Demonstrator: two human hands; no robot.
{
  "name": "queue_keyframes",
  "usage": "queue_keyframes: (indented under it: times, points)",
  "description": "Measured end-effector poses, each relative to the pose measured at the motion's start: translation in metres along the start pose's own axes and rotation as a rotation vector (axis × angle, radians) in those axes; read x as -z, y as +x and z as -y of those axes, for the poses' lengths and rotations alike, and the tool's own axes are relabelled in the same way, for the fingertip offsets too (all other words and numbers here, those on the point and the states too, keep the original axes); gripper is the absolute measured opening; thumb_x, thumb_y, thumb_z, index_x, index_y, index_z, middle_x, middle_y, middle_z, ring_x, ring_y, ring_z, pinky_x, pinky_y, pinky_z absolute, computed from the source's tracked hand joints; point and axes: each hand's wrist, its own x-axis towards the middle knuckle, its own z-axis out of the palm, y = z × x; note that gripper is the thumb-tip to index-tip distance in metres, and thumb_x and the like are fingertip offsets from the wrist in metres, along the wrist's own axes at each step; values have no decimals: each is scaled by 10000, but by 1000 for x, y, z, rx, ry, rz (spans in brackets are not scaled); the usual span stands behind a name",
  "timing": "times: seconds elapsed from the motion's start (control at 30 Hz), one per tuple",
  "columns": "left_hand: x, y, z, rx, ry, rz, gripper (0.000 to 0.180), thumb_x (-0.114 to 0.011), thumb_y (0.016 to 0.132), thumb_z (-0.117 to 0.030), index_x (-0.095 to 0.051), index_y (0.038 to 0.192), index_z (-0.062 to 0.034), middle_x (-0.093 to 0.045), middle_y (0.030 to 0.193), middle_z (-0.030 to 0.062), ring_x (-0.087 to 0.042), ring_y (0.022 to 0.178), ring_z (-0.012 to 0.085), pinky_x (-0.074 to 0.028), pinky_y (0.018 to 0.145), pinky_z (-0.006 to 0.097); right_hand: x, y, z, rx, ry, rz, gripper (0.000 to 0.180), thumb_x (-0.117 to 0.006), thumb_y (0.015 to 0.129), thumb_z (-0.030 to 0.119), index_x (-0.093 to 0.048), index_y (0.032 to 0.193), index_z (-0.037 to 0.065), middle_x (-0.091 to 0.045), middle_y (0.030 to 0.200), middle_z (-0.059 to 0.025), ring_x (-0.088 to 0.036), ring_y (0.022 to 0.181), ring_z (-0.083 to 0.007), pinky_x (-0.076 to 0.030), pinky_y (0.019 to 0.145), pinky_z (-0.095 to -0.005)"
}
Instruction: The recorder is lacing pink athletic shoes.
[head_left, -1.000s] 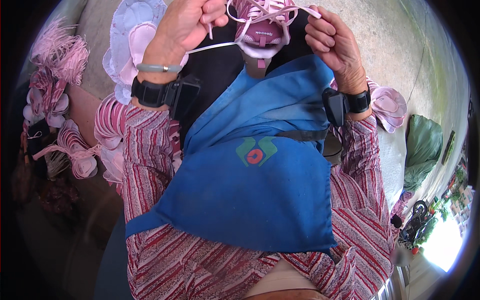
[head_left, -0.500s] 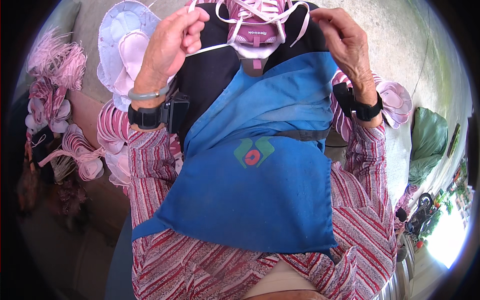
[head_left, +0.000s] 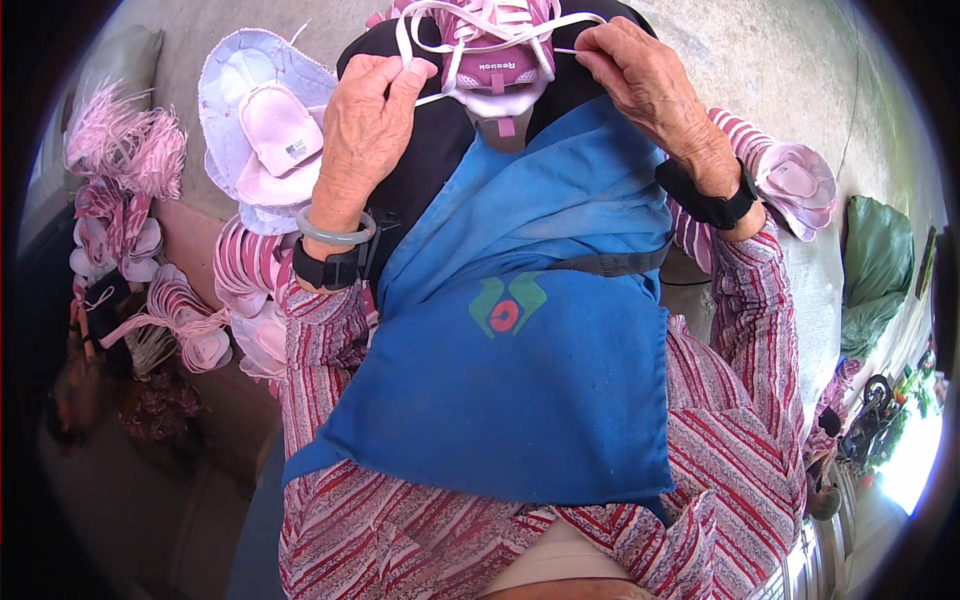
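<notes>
A pink lace-up shoe [head_left: 508, 62] rests heel toward me at the top of the view, over my dark-clad lap and the blue apron [head_left: 510, 400]. White shoelace [head_left: 478, 38] forms loose loops across its tongue. On the left, the thumb and fingers of my left hand [head_left: 372, 125] are closed on a lace beside the heel. My right hand [head_left: 645, 88] pinches the other lace on the right, its fingertips together. The shoe's toe is cut off by the frame's upper edge.
Pale shoe pieces [head_left: 265, 125] and stacked striped pink pieces [head_left: 245, 265] lie to my left, near a bundle of pink laces [head_left: 125, 140]. More striped pieces [head_left: 790, 180] sit on the right, before a green sack [head_left: 875, 270].
My left hand has moved down and slightly right, my right hand inward toward the shoe. The lace that hung loose on the right now runs up to my right fingers.
</notes>
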Motion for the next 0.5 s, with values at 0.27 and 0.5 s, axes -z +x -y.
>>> queue_keyframes:
  times: [0.27, 0.5]
  points:
    - [14, -5, 4, 762, -1217, 138, 252, -559, 890, -101, -550, 1085, 57, -605, 986, 125, -621, 885, 185, -526, 788, 277, -2, 15, 18, -15, -24, -4, 136, -551, 831, 88, -578, 946, 21, -566, 823, -135, -580, 687, -267, -463, 583, -330]
    - [12, 5, -1, 724, -1138, 13, 202, -602, 844, -28, -561, 1024, 55, -625, 960, 144, -644, 878, 205, -550, 760, 272, -13, 26, 5, 487, 234, -417, 81, -522, 822, 82, -538, 858, 11, -517, 803, -152, -548, 705, -326, -446, 595, -389]
